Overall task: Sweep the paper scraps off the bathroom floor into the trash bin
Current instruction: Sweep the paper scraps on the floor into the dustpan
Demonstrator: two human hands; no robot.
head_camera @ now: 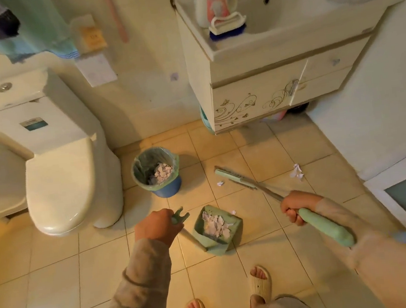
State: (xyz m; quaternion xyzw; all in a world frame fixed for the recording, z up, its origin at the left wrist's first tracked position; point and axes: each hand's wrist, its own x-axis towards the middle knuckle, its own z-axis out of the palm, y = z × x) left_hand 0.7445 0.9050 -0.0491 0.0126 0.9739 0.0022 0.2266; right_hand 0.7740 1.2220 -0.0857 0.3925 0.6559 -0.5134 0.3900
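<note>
A green dustpan (234, 238) sits on the tiled floor in front of my feet, with a heap of white paper scraps (217, 225) inside it. My left hand (156, 227) is shut on the top of the dustpan's long handle (180, 218). My right hand (297, 208) is shut on the green broom handle (326, 228); the broom head (234, 177) rests on the floor farther away. Loose scraps lie by the broom head (220, 183), near the right wall (297, 171) and beside the dustpan (233, 212). The blue trash bin (169, 187), green-lined, stands beside the toilet and holds crumpled paper (162, 173).
A white toilet (60, 186) with its lid down fills the left. A sink cabinet (265, 89) stands at the back right, with bottles on the basin. A white wall and a door edge (404, 180) close the right side. My slippered feet (260, 283) are at the bottom.
</note>
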